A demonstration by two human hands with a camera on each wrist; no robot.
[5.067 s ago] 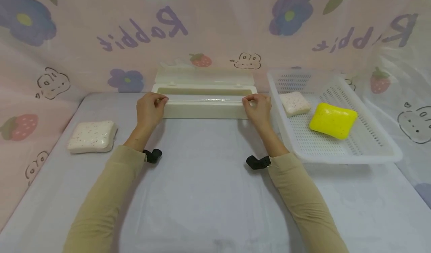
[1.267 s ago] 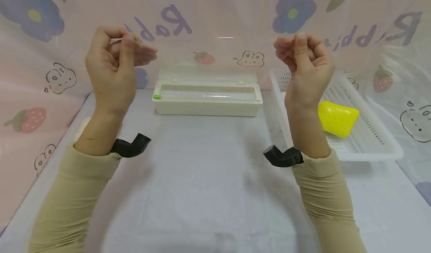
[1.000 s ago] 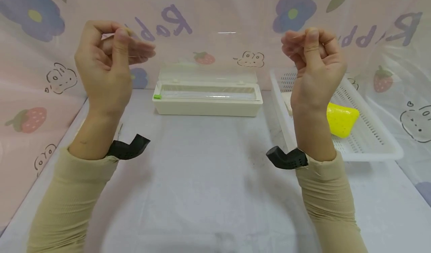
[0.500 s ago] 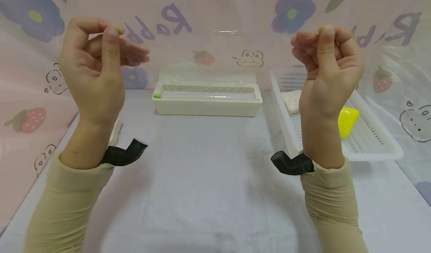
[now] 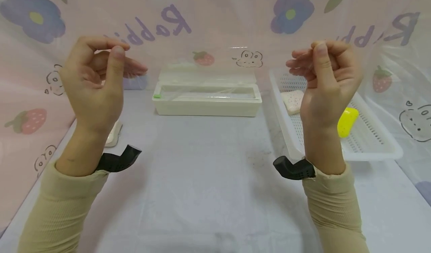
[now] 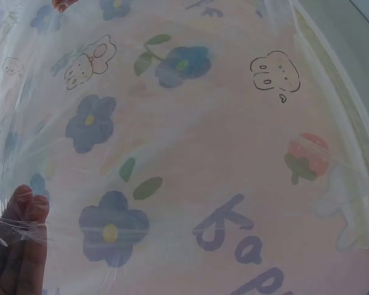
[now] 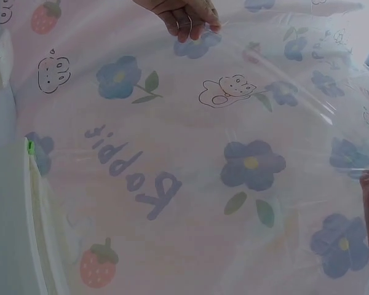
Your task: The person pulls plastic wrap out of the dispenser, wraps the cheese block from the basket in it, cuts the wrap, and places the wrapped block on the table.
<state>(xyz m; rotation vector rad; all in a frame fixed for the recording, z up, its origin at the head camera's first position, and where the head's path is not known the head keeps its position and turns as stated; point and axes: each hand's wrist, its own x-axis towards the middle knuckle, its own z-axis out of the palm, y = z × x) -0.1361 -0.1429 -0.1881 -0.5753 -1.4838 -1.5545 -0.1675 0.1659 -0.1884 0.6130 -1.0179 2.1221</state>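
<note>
Between my two raised hands stretches a sheet of transparent cling film (image 7: 307, 104), its sheen faint in the head view. My left hand (image 5: 95, 81) pinches one corner between thumb and index finger; the other fingers reach inward behind the film. My right hand (image 5: 330, 81) pinches the opposite corner the same way. Behind and below, a white cling film dispenser (image 5: 207, 107) stands with its lid up and a green slider (image 5: 157, 96) at its left end. Film shows over its opening; whether the sheet is still joined to the roll I cannot tell.
A white perforated basket (image 5: 363, 157) at the right holds a pale speckled block (image 5: 292, 101) and a yellow block (image 5: 348, 122), partly hidden by my right arm. Another pale block (image 5: 113, 135) lies behind my left wrist. A printed curtain (image 5: 215, 17) backs the table.
Both hands have risen from the dispenser with the film edge, coming nearer and spreading wider apart. The green slider has come into sight. Over the last half second the hands have lowered slightly.
</note>
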